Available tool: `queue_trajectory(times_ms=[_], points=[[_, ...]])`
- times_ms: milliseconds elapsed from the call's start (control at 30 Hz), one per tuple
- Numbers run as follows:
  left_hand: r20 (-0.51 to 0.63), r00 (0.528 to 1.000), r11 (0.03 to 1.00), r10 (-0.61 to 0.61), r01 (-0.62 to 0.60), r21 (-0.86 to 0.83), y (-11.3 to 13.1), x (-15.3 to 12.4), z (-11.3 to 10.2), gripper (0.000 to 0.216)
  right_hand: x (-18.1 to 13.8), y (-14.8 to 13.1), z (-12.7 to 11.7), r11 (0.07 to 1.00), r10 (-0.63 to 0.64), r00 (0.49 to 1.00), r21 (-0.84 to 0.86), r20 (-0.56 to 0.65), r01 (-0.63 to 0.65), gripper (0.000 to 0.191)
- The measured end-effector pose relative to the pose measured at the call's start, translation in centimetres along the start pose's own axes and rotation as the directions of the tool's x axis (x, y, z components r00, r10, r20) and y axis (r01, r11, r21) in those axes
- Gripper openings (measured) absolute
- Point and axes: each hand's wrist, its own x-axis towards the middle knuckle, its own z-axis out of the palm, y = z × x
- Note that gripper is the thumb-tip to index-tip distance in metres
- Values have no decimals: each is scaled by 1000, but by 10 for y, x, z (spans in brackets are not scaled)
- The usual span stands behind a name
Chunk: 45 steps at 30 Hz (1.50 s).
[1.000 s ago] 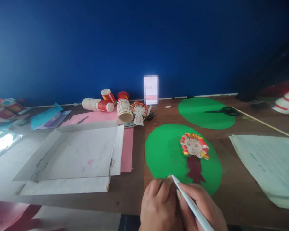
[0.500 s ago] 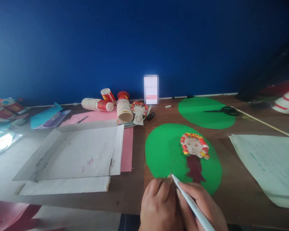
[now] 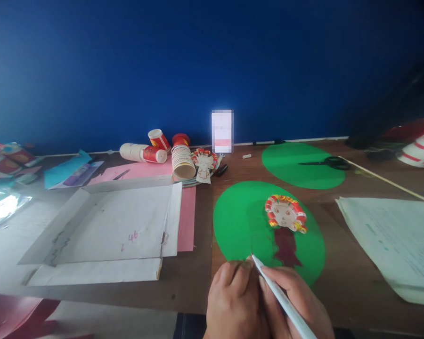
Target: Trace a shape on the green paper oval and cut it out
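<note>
Well to the left of the near green oval (image 3: 238,219) lies a blue paper (image 3: 65,172). Closer to the oval, on its left, sits a shallow white box (image 3: 116,226) with a few scribbled marks inside, and a pink sheet (image 3: 186,230) shows between box and oval. Behind and left of the oval are red-and-white paper cups (image 3: 183,162) and a small cut-out figure (image 3: 204,165).

The left hand (image 3: 233,296) is at the oval's near edge, fingers curled under; whether they pinch anything I cannot tell. Just right of it, overlapping, the white pen (image 3: 281,299) points its tip at the oval's near-left part, beside a faint drawn outline. The right hand (image 3: 300,301) has its fingers closed round that pen.

On the right half of the oval lie a paper head (image 3: 285,215) ringed with red and yellow curls and, below it, a maroon shape (image 3: 285,245). Behind the oval is a second green oval (image 3: 282,162) bearing black scissors (image 3: 334,163). To the right of the near oval are printed papers (image 3: 392,249)
</note>
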Motion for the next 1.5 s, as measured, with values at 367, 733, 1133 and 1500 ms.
queue_trajectory(times_ms=[367,733,1133,1500], points=[[6,1000,1000,-4,4,-2,1,0,-1,24,-1,1,-1,1000,-18,1000,-6,24,19,21],[10,1000,1000,-19,19,-16,5,3,-3,23,15,-10,-9,996,80,996,-35,-34,-81,13],[-12,998,997,-59,59,-43,7,1,1,22,51,0,-8,964,89,989,-239,-121,-116,23],[-30,997,997,-69,68,-46,7,1,2,23,51,3,-6,960,70,992,-262,-103,-95,27]])
